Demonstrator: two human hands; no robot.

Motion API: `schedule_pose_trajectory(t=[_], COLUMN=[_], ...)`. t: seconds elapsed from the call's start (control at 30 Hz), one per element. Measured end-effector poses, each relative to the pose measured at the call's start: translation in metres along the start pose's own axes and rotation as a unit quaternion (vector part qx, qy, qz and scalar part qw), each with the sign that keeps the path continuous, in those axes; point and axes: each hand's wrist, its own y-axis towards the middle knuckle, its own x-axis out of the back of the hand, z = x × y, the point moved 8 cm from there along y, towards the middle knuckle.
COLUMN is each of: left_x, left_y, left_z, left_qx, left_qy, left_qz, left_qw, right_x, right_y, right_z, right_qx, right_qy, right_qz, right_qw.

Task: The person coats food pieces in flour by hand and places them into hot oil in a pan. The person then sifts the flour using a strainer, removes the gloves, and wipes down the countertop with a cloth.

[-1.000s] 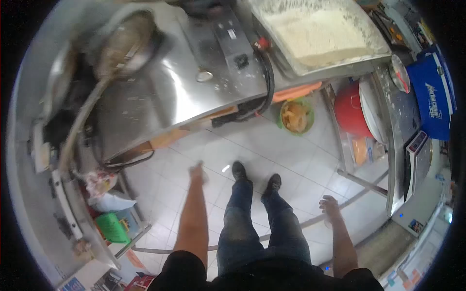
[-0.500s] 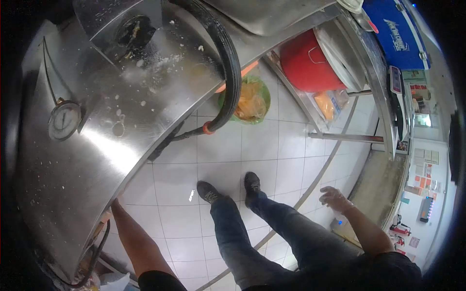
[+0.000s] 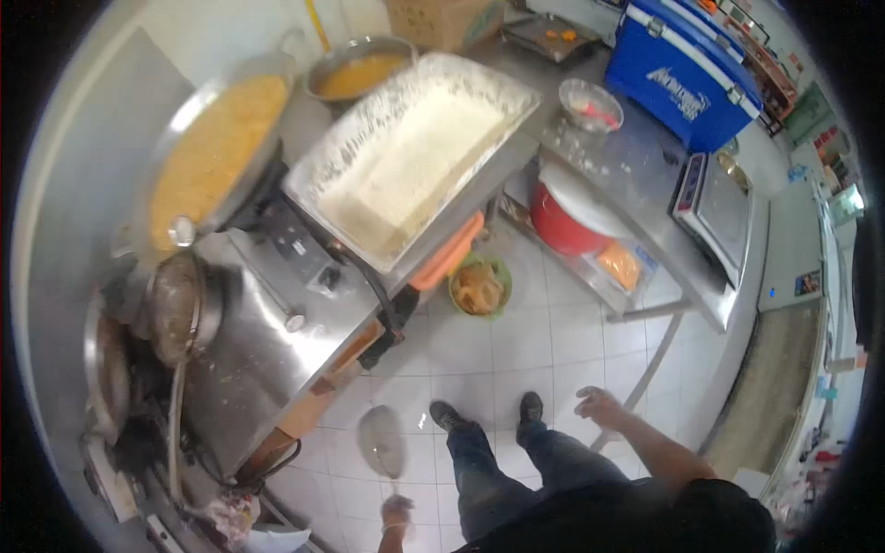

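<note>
A strainer (image 3: pixel 381 442), apparently light and stiff, is being gripped by its handle in the curled left hand (image 3: pixel 396 510), its broad head being held beyond the fingers. Opposite, the right hand (image 3: pixel 599 405) is being held loosely spread, unfilled. The handle is being judged the surest hold.

A glossy, smooth grey metal worktop (image 3: pixel 249 341) is seen; beyond it, 1 rectangular metal tray (image 3: pixel 415 157) is dusted rough, and 1 blue plastic cooler (image 3: pixel 678 69) looks smooth.
</note>
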Motion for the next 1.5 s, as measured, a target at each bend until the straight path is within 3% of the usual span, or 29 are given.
schedule_pose_trajectory(t=[0.03, 0.1, 0.17, 0.2, 0.27, 0.3, 0.33, 0.43, 0.5, 0.57, 0.67, 0.73, 0.83, 0.87, 0.97, 1.07, 1.17, 1.27, 1.37, 1.47, 1.5], left_x=[-0.055, -0.158, -0.283, -0.321, -0.376, -0.401, -0.425, -0.484, -0.516, -0.503, -0.502, -0.501, -0.494, -0.502, -0.497, -0.498, -0.494, -0.501, -0.505, -0.51, -0.511], left_y=[-0.04, -0.094, -0.167, -0.171, -0.166, -0.159, -0.154, -0.16, -0.173, -0.119, -0.07, -0.046, -0.008, -0.031, 0.005, 0.01, 0.025, 0.029, 0.045, 0.05, 0.048], left_z=[-0.015, -0.049, -0.153, -0.171, -0.207, -0.225, -0.247, -0.321, -0.407, -0.449, -0.519, -0.552, -0.559, -0.578, -0.564, -0.571, -0.582, -0.581, -0.558, -0.54, -0.54], left_qx=[0.073, 0.105, 0.049, 0.032, -0.04, -0.094, -0.146, -0.132, -0.306, -0.304, -0.34, -0.357, -0.303, -0.339, -0.383, -0.428, -0.435, -0.384, -0.352, -0.323, -0.33], left_qy=[0.105, 0.049, 0.236, 0.176, 0.135, 0.154, 0.174, 0.083, 0.12, 0.169, 0.012, -0.102, -0.095, -0.025, -0.023, 0.018, -0.002, -0.075, -0.117, -0.176, -0.177], left_qz=[0.054, 0.15, 0.1, 0.139, 0.208, 0.236, 0.263, 0.253, 0.14, -0.003, 0.014, 0.018, 0.018, -0.022, 0.013, -0.039, -0.086, -0.082, -0.112, -0.121, -0.132], left_qw=[0.99, 0.982, 0.965, 0.974, 0.968, 0.955, 0.937, 0.955, 0.934, 0.938, 0.94, 0.929, 0.948, 0.94, 0.923, 0.903, 0.897, 0.917, 0.922, 0.922, 0.918], right_x=[0.007, 0.012, 0.013, 0.013, 0.015, 0.018, 0.031, 0.071, 0.083, 0.088, 0.099, 0.124, 0.159, 0.158, 0.159, 0.192, 0.21, 0.182, 0.147, 0.095, 0.077], right_y=[-0.006, -0.016, -0.011, -0.011, -0.05, -0.06, -0.084, -0.076, -0.06, -0.055, 0.052, 0.109, 0.166, 0.202, 0.156, 0.204, 0.258, 0.291, 0.262, 0.255, 0.264], right_z=[0.009, 0.067, 0.102, 0.119, 0.218, 0.248, 0.302, 0.388, 0.447, 0.511, 0.579, 0.624, 0.632, 0.612, 0.619, 0.596, 0.605, 0.6, 0.623, 0.641, 0.642], right_qx=[0.009, 0.137, 0.309, 0.4, 0.387, 0.275, 0.325, 0.417, 0.433, 0.471, 0.475, 0.394, 0.389, 0.379, 0.349, 0.227, 0.302, 0.425, 0.449, 0.648, 0.602], right_qy=[0.009, -0.078, -0.147, -0.171, 0.029, 0.239, 0.154, 0.015, 0.022, -0.062, -0.171, -0.338, -0.468, -0.534, -0.57, -0.511, -0.553, -0.625, -0.549, -0.314, -0.282], right_qz=[-0.004, 0.033, 0.047, 0.049, 0.099, 0.132, 0.089, -0.062, -0.066, -0.097, -0.108, -0.172, -0.141, -0.129, -0.127, -0.157, -0.179, -0.273, -0.222, -0.082, -0.038], right_qw=[1.0, 0.987, 0.938, 0.899, 0.916, 0.922, 0.929, 0.907, 0.899, 0.874, 0.856, 0.837, 0.781, 0.745, 0.733, 0.814, 0.755, 0.596, 0.669, 0.689, 0.746])
